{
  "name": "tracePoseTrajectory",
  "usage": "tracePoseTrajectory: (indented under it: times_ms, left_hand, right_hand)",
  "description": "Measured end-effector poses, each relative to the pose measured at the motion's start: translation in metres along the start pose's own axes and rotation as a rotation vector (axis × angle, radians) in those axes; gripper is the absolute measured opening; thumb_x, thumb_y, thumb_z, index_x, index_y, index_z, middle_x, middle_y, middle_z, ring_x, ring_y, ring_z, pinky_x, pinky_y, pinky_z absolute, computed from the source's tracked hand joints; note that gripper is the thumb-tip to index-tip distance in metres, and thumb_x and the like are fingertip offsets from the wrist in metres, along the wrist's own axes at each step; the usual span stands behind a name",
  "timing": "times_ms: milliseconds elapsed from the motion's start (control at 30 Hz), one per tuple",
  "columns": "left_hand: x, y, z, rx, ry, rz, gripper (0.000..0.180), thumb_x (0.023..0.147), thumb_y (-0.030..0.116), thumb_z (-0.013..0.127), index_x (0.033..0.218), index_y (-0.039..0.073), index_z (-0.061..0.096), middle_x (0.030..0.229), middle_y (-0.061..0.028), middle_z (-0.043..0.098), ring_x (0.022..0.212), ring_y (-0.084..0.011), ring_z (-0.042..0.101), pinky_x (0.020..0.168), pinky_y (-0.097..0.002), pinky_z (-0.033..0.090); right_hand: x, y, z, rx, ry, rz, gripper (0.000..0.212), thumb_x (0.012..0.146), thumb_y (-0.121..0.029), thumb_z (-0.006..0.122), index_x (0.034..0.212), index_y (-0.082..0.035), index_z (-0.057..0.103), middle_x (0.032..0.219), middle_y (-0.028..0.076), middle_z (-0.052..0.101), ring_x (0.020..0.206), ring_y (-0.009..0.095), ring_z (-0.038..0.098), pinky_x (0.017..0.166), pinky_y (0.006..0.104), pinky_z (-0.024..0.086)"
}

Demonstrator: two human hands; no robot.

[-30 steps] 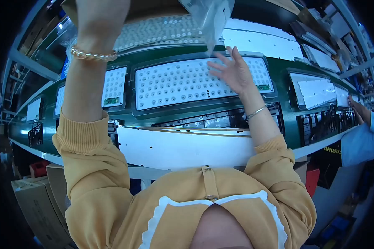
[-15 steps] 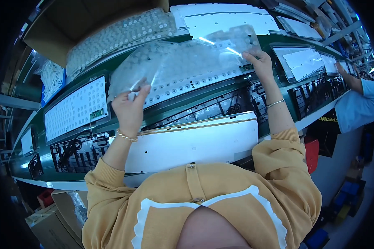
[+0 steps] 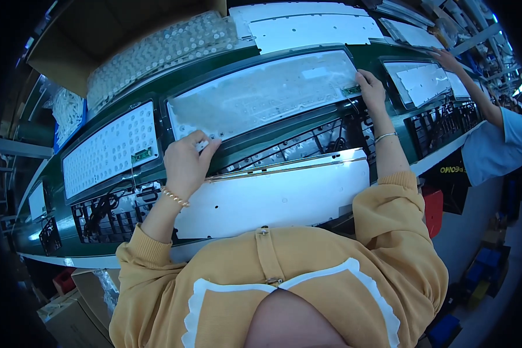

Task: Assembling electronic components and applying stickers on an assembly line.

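A clear plastic sheet with faint printed traces lies nearly flat in a long dark-rimmed keyboard tray before me. At the tray's near left corner is my left hand, closed, with a small white piece between thumb and curled finger. My right hand pinches the sheet's right end, beside a small green circuit board. Nearer to me, a white metal plate rests over black keyboard frames.
To the left sits another tray with a dotted white sheet. Stacked translucent dome sheets and white plates line the back. At right are more trays and a co-worker's arm reaching across the bench.
The clear sheet has come down from a raised, bowed position to lie in the tray. My left hand moved slightly nearer and right. The co-worker's arm now reaches farther back.
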State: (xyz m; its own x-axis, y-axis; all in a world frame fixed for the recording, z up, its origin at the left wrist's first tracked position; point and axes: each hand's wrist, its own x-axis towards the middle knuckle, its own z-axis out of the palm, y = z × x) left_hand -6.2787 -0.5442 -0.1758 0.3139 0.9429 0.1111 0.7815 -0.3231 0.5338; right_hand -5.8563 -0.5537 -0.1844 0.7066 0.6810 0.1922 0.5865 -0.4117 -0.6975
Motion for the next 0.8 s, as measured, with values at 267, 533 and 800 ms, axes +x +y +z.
tracePoseTrajectory:
  times_ms: [267,533,800]
  left_hand:
    - [0.012,0.110,0.022,-0.573,-0.302,0.347,0.011,0.083,0.012,0.058,0.087,0.004,0.064,0.061,-0.0037,0.059,0.055,-0.0128,0.053,0.063,-0.0226,0.041]
    - [0.055,0.228,0.118,-0.850,-0.330,0.262,0.004,0.081,0.007,0.062,0.085,0.006,0.062,0.065,-0.0038,0.064,0.059,-0.0082,0.058,0.056,-0.0177,0.041]
    - [0.115,0.292,0.140,-1.166,-0.613,0.229,0.014,0.083,0.011,0.065,0.091,0.006,0.056,0.066,-0.0056,0.064,0.044,-0.0039,0.046,0.039,-0.0113,0.030]
  right_hand:
    - [0.022,0.052,-0.063,0.137,-0.014,0.009,0.034,0.083,-0.033,0.058,0.107,-0.010,0.067,0.098,0.007,0.068,0.089,0.020,0.060,0.081,0.0288,0.045]
    - [-0.012,0.085,-0.066,0.386,-0.267,-0.085,0.028,0.085,-0.026,0.060,0.099,-0.004,0.069,0.087,0.006,0.067,0.077,0.014,0.058,0.073,0.0231,0.045]
    - [0.020,0.021,-0.122,0.557,-0.501,-0.355,0.018,0.083,-0.021,0.066,0.082,-0.003,0.067,0.072,0.002,0.060,0.070,0.008,0.051,0.067,0.0186,0.041]
